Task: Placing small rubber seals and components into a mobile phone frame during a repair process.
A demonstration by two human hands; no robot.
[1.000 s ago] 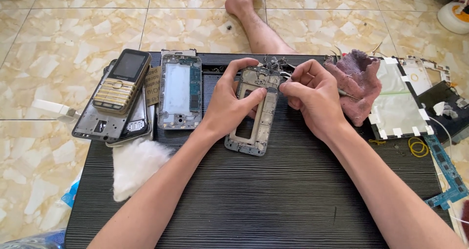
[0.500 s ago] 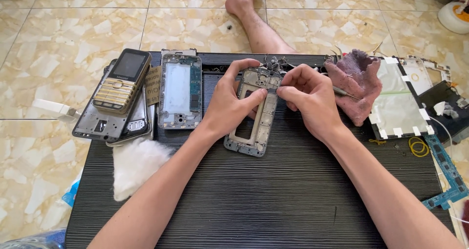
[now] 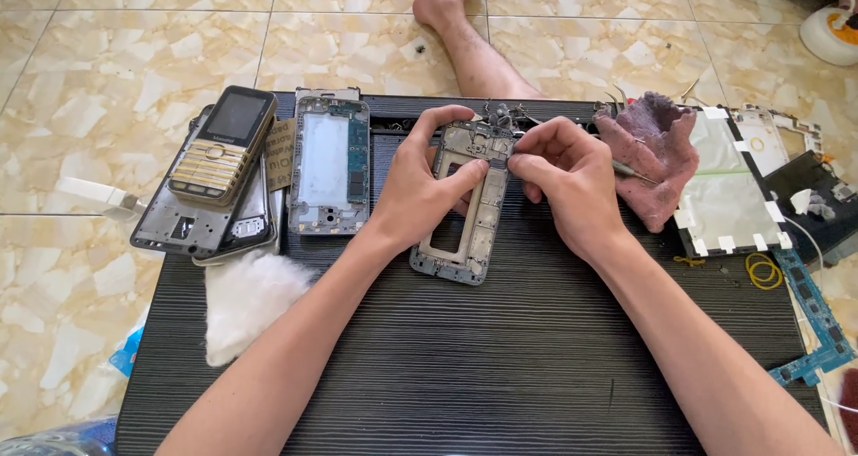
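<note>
Phone frame (image 3: 466,207) steadied by left hand (image 3: 420,192), right hand (image 3: 572,188) grip pinching thin tool (image 3: 630,172)

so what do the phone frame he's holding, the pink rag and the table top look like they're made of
Phone frame: likely grey metal with a matt finish, thin rails around open cut-outs; plastic cannot be ruled out. The left hand steadies it.
Pink rag: soft woven cloth, crumpled and fuzzy, dull and worn.
Table top: black with fine parallel ridges, slightly glossy; probably laminate or plastic-faced board.
</note>
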